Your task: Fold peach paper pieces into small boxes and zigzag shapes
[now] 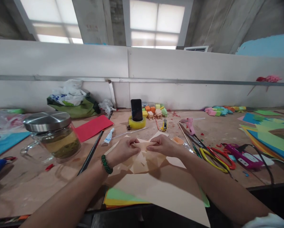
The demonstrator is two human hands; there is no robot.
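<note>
The left hand [128, 148] and the right hand [164, 145] are held close together but not touching, each pinched, thumb against fingers, on the far edge of a folded peach paper piece [142, 163]. The piece is located near the middle of the tabletop's [25, 186] near edge, above a flat peach sheet [160, 190].

The step in hand is judged to be the folding or shaping of this piece. For the next move, an even pinch on both sides and well-aligned layers appear to be called for; thin paper of this kind may be easily skewed or creased off line.

The piece is thin and matt, with angular flaps and sharp creases. By the flat sheet, the tabletop's near edge is overhung; beneath it, a stack of green and yellow paper [123, 195] is partly exposed.

Toward the far edge, a black smartphone [136, 110] is propped in a yellow tape roll [137, 124], beside small faceted paper blocks [153, 111]. To the right, scissors with yellow loop handles [213, 161] are laid flat. To the left, a smooth glass mug [63, 142] with a brushed metal lid is placed beside a flat red rectangle [93, 128].
</note>
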